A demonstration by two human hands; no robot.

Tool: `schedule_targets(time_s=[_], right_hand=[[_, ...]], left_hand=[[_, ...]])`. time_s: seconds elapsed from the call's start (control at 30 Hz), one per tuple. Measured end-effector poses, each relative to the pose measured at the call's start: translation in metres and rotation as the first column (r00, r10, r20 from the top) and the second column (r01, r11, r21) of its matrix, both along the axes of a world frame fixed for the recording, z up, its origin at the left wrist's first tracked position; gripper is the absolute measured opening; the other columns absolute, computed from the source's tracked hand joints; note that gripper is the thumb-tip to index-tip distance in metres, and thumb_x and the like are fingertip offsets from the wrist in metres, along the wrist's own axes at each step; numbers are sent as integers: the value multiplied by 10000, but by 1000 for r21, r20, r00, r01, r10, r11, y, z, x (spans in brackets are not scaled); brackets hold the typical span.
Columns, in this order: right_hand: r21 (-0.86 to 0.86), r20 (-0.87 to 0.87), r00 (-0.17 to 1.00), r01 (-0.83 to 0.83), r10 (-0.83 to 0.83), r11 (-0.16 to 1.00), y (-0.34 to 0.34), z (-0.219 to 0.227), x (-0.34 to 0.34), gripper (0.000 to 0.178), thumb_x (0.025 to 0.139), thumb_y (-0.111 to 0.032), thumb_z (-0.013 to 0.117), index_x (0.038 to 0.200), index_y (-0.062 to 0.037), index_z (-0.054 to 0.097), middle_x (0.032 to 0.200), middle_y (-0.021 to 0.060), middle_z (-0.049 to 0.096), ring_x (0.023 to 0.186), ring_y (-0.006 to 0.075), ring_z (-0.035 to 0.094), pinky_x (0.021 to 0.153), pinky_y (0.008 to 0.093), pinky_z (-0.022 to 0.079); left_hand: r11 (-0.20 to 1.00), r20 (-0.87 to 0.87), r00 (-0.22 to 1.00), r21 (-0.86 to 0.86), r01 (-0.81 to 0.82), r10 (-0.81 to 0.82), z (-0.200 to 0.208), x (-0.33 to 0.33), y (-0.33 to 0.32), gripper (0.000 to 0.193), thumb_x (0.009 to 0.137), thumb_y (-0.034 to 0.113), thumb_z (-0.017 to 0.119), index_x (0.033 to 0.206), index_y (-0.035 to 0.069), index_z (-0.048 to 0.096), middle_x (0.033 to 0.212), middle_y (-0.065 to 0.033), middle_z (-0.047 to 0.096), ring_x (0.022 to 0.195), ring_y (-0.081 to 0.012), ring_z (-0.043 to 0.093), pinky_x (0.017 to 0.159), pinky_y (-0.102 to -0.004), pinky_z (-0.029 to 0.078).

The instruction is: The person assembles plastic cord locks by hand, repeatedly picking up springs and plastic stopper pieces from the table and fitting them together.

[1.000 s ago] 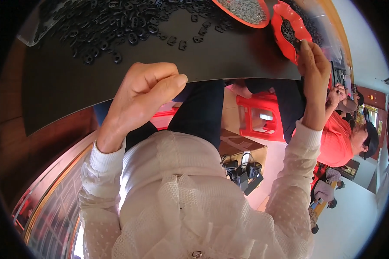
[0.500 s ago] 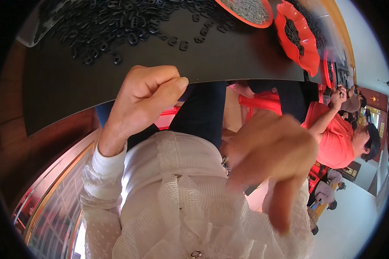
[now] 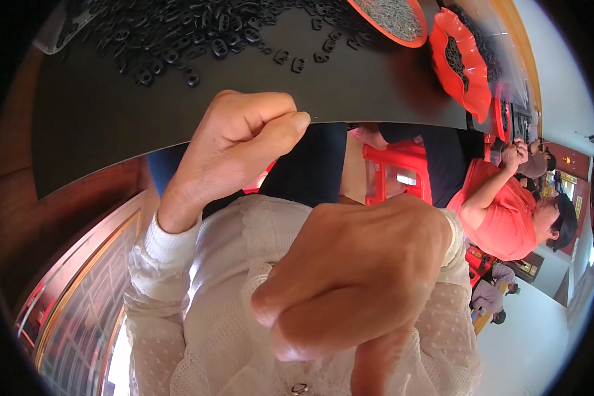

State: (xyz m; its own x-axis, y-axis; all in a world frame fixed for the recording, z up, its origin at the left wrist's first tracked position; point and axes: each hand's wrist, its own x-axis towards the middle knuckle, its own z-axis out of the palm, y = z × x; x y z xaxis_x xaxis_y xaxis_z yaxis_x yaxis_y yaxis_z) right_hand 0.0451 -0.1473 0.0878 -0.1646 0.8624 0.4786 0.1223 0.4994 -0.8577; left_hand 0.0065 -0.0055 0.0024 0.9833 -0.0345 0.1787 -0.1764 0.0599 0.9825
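My left hand is closed at the near edge of the dark table, its thumb pressed against the bent forefinger. Whatever those fingers hold is hidden inside them. Close to the camera, in front of my chest, my right hand shows its back, with the fingers curled together and the thumb pointing down. Its palm side cannot be seen. Beyond the left hand, small black two-holed plastic pieces, like cord lock parts, lie in a large loose heap. A few separate ones are scattered to its right.
At the far right are a red bowl of small silvery metal pieces and a wavy-edged red dish of black parts. A clear container stands far left. A red stool and a co-worker in a red shirt are to the right.
My right hand has moved left and closer to the camera, in front of my chest. My left hand stays closed, while the whole view has shifted slightly.
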Motion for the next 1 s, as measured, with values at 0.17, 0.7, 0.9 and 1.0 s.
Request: schedule_targets(time_s=[0.17, 0.7, 0.9, 1.0], right_hand=[[4, 170, 983, 73, -72, 997, 2, -7, 13, 492, 874, -472, 596, 789, 12, 574, 707, 92, 505, 467, 168, 484, 390, 272, 372], [370, 818, 166, 582, -551, 724, 51, -29, 123, 248, 802, 0, 523, 1041, 5, 591, 972, 186, 557, 867, 345, 582, 727, 394, 462], [309, 895, 86, 585, -437, 750, 19, -57, 137, 407, 750, 6, 597, 1152, -50, 573, 1104, 109, 548, 944, 310, 582, 772, 383, 495], [312, 892, 74, 616, -447, 724, 6, -56, 139, 379, 766, -5, 611, 1141, -52, 579, 1078, 114, 550, 932, 319, 578, 778, 389, 487]], left_hand=[[999, 14, 999, 36, -33, 32, 3, 0, -1, 371, 888, 96, 559, 594, 21, 347, 473, 4, 302, 464, -48, 263, 403, -286, 218], [988, 70, 997, 149, -50, 39, -5, 2, 1, 336, 894, 78, 551, 620, 6, 371, 510, -24, 336, 487, -60, 295, 433, -295, 247], [983, 109, 993, 177, -54, 35, -2, 2, 2, 352, 874, 64, 562, 602, 11, 345, 497, -45, 325, 456, -79, 308, 423, -298, 251], [979, 109, 994, 200, -45, 23, -1, 1, 3, 350, 868, 54, 565, 599, 12, 344, 495, -47, 333, 448, -85, 314, 420, -301, 255]])
